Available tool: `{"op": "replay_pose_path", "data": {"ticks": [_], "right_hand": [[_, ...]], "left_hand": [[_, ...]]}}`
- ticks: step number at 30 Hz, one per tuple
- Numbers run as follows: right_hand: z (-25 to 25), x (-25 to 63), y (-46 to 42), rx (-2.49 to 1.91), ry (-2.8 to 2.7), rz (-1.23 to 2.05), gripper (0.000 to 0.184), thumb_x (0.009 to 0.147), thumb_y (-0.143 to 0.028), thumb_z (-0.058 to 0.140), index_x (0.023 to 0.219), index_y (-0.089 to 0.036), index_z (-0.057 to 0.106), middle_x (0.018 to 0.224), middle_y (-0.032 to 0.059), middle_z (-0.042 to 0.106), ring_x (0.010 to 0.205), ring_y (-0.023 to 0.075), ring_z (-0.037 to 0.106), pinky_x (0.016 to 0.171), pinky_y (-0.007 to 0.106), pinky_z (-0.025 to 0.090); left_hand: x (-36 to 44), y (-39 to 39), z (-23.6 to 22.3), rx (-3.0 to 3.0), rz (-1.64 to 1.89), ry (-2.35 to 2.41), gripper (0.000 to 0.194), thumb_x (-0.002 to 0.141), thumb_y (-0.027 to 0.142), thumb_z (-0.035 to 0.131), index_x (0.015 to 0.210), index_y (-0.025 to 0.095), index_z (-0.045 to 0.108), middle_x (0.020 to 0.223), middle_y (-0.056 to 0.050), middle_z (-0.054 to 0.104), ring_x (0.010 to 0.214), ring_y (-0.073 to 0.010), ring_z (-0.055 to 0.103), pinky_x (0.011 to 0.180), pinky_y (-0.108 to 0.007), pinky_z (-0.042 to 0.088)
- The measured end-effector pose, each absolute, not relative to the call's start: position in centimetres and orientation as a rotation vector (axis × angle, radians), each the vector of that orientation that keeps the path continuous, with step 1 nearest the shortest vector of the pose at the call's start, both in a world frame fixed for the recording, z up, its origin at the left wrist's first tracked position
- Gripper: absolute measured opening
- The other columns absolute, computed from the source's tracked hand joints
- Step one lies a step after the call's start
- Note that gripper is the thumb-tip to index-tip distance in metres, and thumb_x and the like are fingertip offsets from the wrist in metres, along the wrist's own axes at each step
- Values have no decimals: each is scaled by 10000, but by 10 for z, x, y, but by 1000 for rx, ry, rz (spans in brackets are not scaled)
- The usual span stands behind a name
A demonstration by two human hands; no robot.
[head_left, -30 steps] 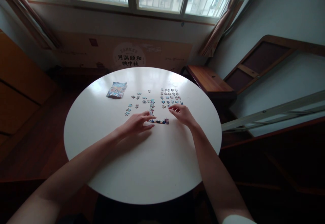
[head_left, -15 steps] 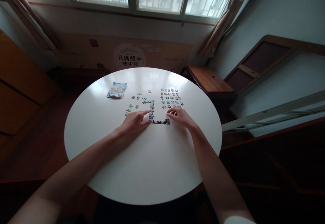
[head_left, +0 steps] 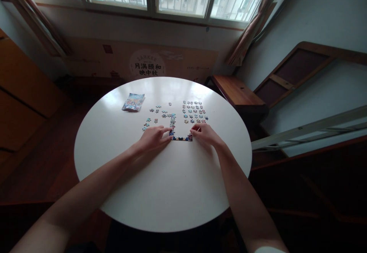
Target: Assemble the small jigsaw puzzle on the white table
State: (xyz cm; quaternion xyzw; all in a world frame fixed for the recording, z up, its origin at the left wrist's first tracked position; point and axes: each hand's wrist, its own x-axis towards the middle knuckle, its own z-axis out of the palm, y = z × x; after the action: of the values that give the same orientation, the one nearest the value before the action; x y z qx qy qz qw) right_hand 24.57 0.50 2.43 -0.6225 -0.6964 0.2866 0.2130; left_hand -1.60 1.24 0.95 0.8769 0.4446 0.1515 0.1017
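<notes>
A partly joined jigsaw puzzle (head_left: 181, 139) lies on the white round table (head_left: 160, 191), with a bottom row and a left column. At its left side is my left hand (head_left: 153, 137), index finger and thumb apart and touching the edge pieces. My right hand (head_left: 203, 132) is closed in a pinch at the bottom right corner of the puzzle. A small puzzle piece (head_left: 191, 132) is between its fingertips, mostly hidden by them. Loose puzzle pieces (head_left: 195, 111) stand in rows beyond my right hand, and others (head_left: 148, 119) are scattered beyond my left.
A printed packet (head_left: 133, 102) lies at the table's far left. Behind the table, a wooden bench (head_left: 233, 90) stands at the right, and a printed board (head_left: 177, 59) leans below the window. A wooden cabinet (head_left: 23, 103) is on the left.
My right hand has moved slightly down toward the puzzle's bottom right corner, its fingertips now at the edge. My left hand stays at the left column. The whole view has shifted slightly.
</notes>
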Motion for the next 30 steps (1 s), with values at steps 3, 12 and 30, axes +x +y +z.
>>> {"op": "replay_pose_path", "data": {"ticks": [3, 12, 30], "right_hand": [[23, 247, 6, -1720, -1939, 810, 171, 817, -279, 582, 783, -161, 702, 789, 48, 715, 728, 160, 623, 647, 250, 425], [24, 248, 5, -1700, -1989, 824, 203, 803, -328, 608, 776, -161, 719, 782, 53, 712, 721, 162, 612, 630, 251, 415], [28, 250, 5, -1659, -2075, 874, 284, 812, -395, 592, 714, -158, 715, 693, 41, 681, 651, 145, 571, 593, 256, 388]], "left_hand": [[-17, 12, 11, 2572, 443, 1302, 433, 902, 504, 508, 1262, 297, 629, 808, -14, 641, 630, -132, 550, 585, -232, 330], [-18, 11, 15, 2548, 427, 1289, 421, 886, 498, 526, 1227, 288, 653, 834, -19, 670, 645, -135, 561, 585, -234, 328], [-18, 9, 15, 2530, 475, 1289, 418, 860, 490, 563, 1220, 299, 654, 752, 7, 662, 617, -130, 560, 584, -236, 334]]}}
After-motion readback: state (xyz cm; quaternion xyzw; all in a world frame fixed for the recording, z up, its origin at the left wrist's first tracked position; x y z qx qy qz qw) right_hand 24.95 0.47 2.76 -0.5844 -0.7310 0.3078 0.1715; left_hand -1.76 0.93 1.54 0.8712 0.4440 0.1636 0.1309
